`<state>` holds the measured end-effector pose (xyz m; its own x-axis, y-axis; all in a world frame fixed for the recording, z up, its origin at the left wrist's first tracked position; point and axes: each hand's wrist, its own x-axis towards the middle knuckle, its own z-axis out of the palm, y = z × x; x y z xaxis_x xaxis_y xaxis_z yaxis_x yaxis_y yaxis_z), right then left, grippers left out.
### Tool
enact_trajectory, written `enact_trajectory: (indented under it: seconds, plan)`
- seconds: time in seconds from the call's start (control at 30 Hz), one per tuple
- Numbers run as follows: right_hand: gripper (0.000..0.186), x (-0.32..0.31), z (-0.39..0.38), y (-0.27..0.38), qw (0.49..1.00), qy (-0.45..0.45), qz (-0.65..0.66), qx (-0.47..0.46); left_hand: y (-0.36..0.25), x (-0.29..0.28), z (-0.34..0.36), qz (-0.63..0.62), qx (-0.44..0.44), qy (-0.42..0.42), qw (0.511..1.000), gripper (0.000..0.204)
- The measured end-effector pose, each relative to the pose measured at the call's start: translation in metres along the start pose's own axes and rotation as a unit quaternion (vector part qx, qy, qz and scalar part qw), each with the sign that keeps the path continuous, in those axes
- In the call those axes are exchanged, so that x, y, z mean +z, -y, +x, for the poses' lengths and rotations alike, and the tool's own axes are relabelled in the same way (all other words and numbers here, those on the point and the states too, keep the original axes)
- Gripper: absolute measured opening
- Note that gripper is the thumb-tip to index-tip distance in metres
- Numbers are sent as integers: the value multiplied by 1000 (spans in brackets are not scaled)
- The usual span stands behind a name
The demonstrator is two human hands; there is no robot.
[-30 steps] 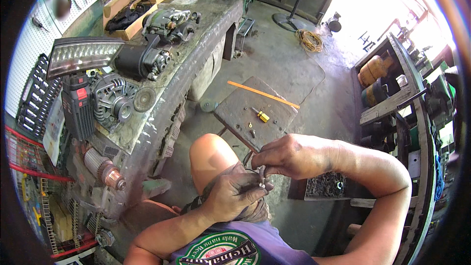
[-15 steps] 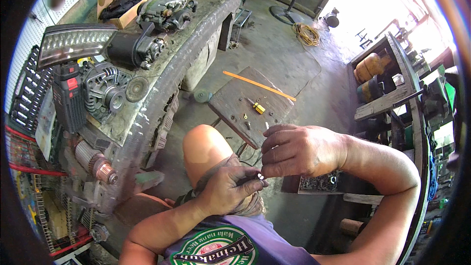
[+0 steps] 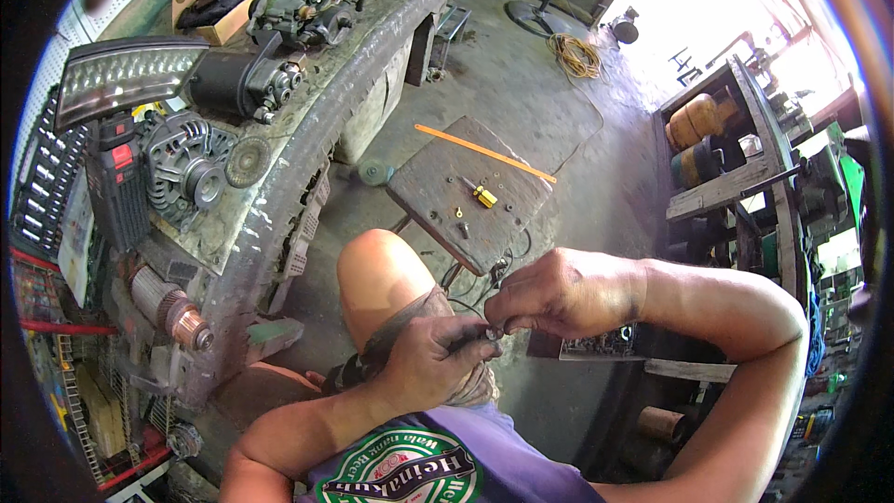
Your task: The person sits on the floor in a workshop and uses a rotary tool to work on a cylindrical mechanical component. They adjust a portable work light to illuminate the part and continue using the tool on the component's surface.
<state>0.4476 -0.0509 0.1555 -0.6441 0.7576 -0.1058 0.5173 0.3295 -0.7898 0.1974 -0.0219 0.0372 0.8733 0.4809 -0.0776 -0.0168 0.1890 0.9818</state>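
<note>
Over my lap, my left hand (image 3: 438,359) is closed around a small metal part (image 3: 494,333), too small to make out clearly. My right hand (image 3: 549,289) is closed too, thumb and fingertips pinched at the same part. In front of my knee stands a low square stool (image 3: 419,177) with a worn dark top. On it lie an orange blade-like strip (image 3: 484,154), a short yellow-handled screwdriver (image 3: 482,196), a small brass-coloured fitting (image 3: 459,212), a dark bolt (image 3: 465,229) and several small nuts or washers.
A long workbench (image 3: 368,56) on my left holds an alternator (image 3: 182,168), motors, a cordless tool (image 3: 119,177) and a cardboard box (image 3: 219,30). At right, a wooden rack (image 3: 717,196) holds gas cylinders (image 3: 698,121). A coiled cord (image 3: 573,56) lies on the floor near a stand's base (image 3: 533,17).
My right hand lifted a little with looser fingers half a second ago, then returned to pinch at the part in my left hand. The surroundings have shifted slightly up and left in view.
</note>
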Motion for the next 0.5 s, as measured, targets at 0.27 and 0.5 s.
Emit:
enact_trajectory:
  seconds: [0.27, 0.5]
  plan:
    - [22, 12, -3, 7, 994, -51, -1, 93, 3, 7, -2, 15, 24, -58, 998, 21]
    - [21, 10, 0, 27, 969, 0, -44, 244, -1, 5, 0, 40, 2, -43, 998, 22]
